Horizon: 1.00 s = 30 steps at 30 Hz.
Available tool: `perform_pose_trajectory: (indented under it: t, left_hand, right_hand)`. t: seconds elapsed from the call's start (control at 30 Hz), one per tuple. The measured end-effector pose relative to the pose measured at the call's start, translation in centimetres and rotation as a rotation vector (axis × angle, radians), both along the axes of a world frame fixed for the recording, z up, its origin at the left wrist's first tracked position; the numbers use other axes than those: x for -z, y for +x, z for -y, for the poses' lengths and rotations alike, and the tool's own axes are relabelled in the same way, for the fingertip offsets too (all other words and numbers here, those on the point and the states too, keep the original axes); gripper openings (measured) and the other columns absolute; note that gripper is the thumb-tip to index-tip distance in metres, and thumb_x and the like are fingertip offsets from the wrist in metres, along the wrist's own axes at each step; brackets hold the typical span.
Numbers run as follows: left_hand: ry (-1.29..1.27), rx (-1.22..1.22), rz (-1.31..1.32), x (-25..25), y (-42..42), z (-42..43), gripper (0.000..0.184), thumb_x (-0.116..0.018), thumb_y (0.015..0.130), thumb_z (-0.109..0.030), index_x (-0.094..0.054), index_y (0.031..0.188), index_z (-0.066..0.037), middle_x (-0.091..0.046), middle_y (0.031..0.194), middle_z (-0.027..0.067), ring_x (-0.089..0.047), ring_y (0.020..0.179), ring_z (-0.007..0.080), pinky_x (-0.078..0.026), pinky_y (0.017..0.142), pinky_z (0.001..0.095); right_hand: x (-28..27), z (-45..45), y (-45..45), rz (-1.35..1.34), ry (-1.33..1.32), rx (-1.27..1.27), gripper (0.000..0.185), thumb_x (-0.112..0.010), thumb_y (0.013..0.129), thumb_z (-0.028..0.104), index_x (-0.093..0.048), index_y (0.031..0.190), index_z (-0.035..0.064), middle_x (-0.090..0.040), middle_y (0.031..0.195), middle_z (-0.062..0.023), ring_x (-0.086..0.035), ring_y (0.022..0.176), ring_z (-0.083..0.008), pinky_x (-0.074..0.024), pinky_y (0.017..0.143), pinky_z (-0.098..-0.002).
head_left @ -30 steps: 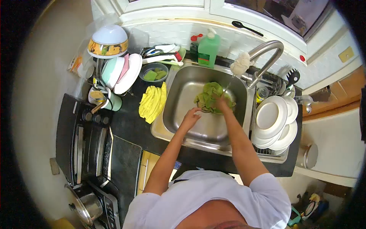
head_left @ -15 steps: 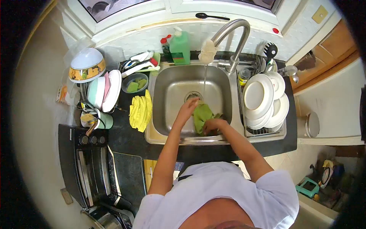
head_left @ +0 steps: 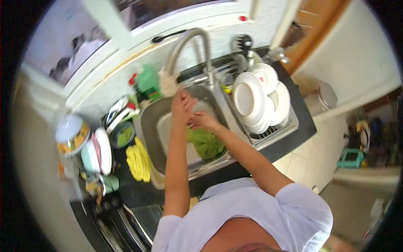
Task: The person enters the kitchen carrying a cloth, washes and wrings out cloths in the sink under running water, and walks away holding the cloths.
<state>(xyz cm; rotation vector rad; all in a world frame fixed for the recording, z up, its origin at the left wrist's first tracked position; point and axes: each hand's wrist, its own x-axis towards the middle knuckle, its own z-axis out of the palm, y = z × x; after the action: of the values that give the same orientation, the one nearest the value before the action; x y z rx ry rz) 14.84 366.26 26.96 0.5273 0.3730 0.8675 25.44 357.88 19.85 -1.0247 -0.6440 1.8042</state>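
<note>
- Since half a second ago, the left hand (head_left: 183, 106) and right hand (head_left: 204, 120) are shifting off the green cloth (head_left: 208, 143) and up toward the tap (head_left: 208, 56); the view is tilting too.
- Left hand: sitting just beside the cloth-wrapped spout (head_left: 168, 83) at its 11 o'clock, fingers loosely extended, apparently gripping nothing; any flow striking it could be splashing the counter.
- Green cloth: lying bunched at the sink's (head_left: 151, 132) 4 o'clock, at the left hand's 5 and the right hand's 6; if it is covering the hidden drain, water could be pooling.
- Right hand: pointing fingers toward the left hand, seemingly holding nothing.
- Stacked white plates (head_left: 247, 99): leaning at the right hand's 2 o'clock; an outward-swinging forearm could be knocking them.
</note>
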Motion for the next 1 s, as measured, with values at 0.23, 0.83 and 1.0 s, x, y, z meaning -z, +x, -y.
perform_pose_trajectory:
  t: [0.23,0.83,1.0]
  left_hand:
    - [0.127,-0.403,-0.543,3.2,-5.0,4.3,0.056,-0.064,0.081,-0.017,-0.037,0.128,-0.003,-0.041,0.125,0.0140,-0.047,0.109,0.0221,-0.044,0.085,0.0329]
    - [0.689,0.125,-0.853,6.6,-2.2,-1.2,0.038,-0.057,0.085,-0.020,-0.050,0.119,-0.004,-0.054,0.112,0.0100,-0.051,0.102,0.0235,-0.038,0.089,0.0346]
    - [0.776,-0.068,-0.869,-4.8,-0.8,2.2,0.024,-0.061,0.083,-0.013,-0.056,0.103,-0.001,-0.057,0.096,0.0075,-0.054,0.086,0.0170,-0.042,0.075,0.0297]
  right_hand:
    - [-1.2,-5.1,-2.0,0.128,0.125,0.057,0.017,-0.053,0.085,0.018,-0.065,0.086,0.0057,-0.059,0.067,-0.0022,-0.052,0.053,-0.0095,-0.0425,0.045,-0.0221]
    - [-5.7,-4.0,0.4,0.922,0.623,0.541,0.029,-0.063,0.076,0.030,-0.065,0.093,0.0066,-0.061,0.093,-0.0126,-0.057,0.088,-0.0267,-0.0443,0.078,-0.0348]
    - [-4.6,-3.5,1.8,0.896,0.140,0.604,0.054,-0.058,0.077,0.052,-0.058,0.112,0.0105,-0.056,0.110,-0.0119,-0.052,0.102,-0.0272,-0.0380,0.090,-0.0350]
